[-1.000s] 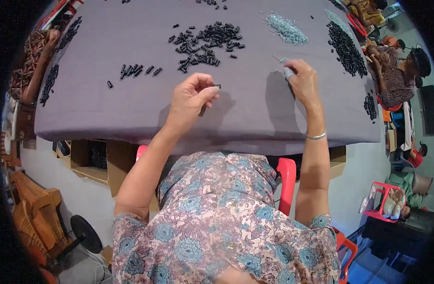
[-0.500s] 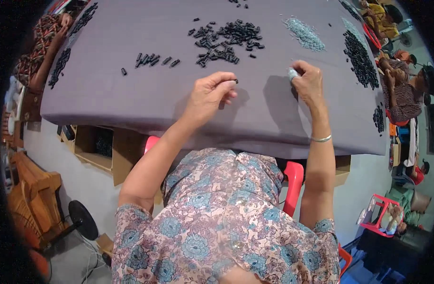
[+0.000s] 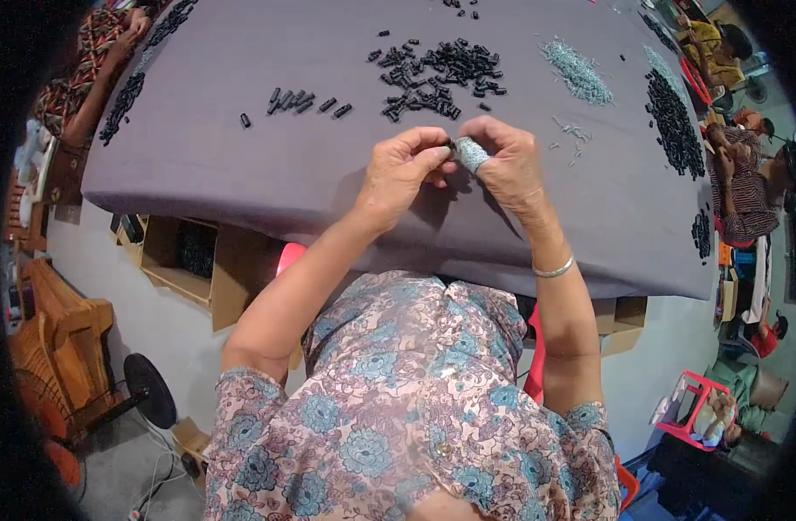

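Both my hands meet just above the near part of the cloth-covered table. My left hand is closed in a pinch on a small black cylinder, its end showing past the fingertips. Against that end comes my right hand, also closed, its thumb covered by something pale and speckled. Whatever the right fingertips pinch is too small to make out. Beyond the hands spreads a loose pile of black cylinders. To its right lies a heap of tiny silvery pieces, with several stray silvery pieces nearer me.
A short row of black cylinders lies left of the pile. More black pieces line the table's right side, and others the left. People sit along both sides. Below the table edge stands an open cardboard box; a red chair is beside me.
My right hand has come left to meet the left hand. Stray silvery pieces now show near where it was. The left hand keeps its pinch, and the whole view has shifted slightly.
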### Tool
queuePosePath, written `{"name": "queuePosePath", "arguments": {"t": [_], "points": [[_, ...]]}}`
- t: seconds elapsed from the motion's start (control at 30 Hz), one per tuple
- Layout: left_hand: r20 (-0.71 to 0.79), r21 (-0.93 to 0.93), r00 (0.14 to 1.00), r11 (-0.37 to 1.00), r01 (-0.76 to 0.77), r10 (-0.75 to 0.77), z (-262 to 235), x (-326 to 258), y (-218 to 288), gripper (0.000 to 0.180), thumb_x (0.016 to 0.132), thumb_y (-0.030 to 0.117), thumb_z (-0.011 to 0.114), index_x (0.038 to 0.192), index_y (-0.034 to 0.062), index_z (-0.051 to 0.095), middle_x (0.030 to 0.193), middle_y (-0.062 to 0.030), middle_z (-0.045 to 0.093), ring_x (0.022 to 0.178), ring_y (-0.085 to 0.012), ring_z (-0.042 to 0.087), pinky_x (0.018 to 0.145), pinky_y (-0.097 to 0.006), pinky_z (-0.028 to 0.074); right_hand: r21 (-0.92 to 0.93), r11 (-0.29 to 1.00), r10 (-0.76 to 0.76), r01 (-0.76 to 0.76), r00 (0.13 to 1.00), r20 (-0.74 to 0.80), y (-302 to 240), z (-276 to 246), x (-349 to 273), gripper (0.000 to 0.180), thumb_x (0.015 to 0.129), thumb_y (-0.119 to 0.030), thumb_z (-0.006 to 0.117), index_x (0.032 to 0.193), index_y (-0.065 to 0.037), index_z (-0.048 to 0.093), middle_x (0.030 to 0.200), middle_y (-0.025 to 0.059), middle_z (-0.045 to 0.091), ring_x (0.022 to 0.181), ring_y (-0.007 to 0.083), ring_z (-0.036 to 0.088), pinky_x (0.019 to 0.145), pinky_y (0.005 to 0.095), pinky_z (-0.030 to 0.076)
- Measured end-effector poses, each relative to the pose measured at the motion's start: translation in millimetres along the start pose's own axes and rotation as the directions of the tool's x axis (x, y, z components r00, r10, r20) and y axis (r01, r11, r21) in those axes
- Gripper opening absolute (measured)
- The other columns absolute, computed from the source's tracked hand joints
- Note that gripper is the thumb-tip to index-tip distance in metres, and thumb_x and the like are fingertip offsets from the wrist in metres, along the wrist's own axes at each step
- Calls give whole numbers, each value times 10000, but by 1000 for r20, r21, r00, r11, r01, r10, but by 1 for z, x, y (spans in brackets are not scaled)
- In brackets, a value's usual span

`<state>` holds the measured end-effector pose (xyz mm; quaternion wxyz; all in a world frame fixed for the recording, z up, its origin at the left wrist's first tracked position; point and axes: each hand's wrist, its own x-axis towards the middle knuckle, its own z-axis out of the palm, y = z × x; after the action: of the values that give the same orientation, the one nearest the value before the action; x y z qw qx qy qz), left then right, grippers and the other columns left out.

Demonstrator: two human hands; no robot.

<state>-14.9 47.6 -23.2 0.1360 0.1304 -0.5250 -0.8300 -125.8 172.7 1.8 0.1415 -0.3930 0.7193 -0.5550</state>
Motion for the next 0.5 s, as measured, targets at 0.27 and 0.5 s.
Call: {"name": "queuePosePath", "arguments": {"t": [0.27,0.5], "points": [[-10,52,1000,998,-19,19,3,-2,1,189,902,83,566,1065,-6,598,898,-28,623,773,-83,606,640,-214,504,-233,956,-189,181,982,-13,-10,-4,0,133,698,-26,671,823,-27,627,746,83,638,649,166,623,584,278,487],[-8,34,1000,999,-17,17,2,-1,-2,185,902,80,564,1063,-4,600,893,-23,623,766,-80,601,638,-215,505,-246,958,-154,151,988,9,-14,-11,-2,151,683,-31,689,820,-29,628,747,83,628,644,191,615,577,289,477]]}}
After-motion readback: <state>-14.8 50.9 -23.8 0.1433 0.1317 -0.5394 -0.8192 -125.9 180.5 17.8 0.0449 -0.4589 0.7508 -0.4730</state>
